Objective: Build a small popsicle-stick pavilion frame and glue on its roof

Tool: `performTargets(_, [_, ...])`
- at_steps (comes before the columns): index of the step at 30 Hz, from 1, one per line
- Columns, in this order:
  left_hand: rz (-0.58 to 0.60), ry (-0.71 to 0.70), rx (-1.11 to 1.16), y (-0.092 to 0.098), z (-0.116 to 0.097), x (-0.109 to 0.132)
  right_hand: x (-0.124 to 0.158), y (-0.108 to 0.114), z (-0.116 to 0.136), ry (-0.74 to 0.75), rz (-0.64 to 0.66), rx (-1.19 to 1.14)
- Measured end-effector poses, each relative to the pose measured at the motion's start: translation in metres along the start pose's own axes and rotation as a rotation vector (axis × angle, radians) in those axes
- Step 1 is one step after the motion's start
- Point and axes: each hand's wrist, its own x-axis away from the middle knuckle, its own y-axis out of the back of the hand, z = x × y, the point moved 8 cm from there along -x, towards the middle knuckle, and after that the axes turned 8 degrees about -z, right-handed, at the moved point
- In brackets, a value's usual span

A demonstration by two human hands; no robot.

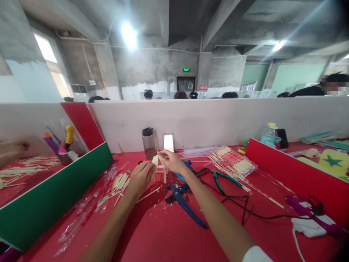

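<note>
A small frame model built from pale wooden sticks stands on legs on the red table. My left hand has its fingers closed at the model's left side. At the top of the model, my right hand pinches around the upper sticks; the exact piece between the fingertips is too small to make out. Just in front lies a blue-handled cutter, with one loose stick to its left. A pile of short cut sticks sits left of my left hand. Crumbs of wood are scattered around.
Behind stand a bottle and a lit phone. Right are green-handled pliers, bundled sticks, a black cable and a purple power strip. Green and red dividers flank me. Another person's hand shows left.
</note>
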Motion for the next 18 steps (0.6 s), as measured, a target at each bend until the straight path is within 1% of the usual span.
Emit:
performTargets(6, [-0.018, -0.102, -0.067, 0.0033, -0.0089, -0.0005, 0.0, -0.0009, -0.0016, -0.002, -0.007, -0.01])
performTargets(9, [-0.014, -0.099, -0.085, 0.0026, -0.0092, -0.0002, 0.0, -0.0012, -0.0009, 0.003, -0.01, -0.021])
performTargets(14, [-0.003, -0.05, -0.102, 0.0006, -0.0059, 0.0, -0.0003, -0.0013, -0.0002, 0.01, -0.013, -0.014])
performTargets(18, [0.001, -0.086, -0.126, 0.0009, -0.0097, -0.0011, -0.0001, -0.0013, -0.0012, 0.015, -0.013, -0.01])
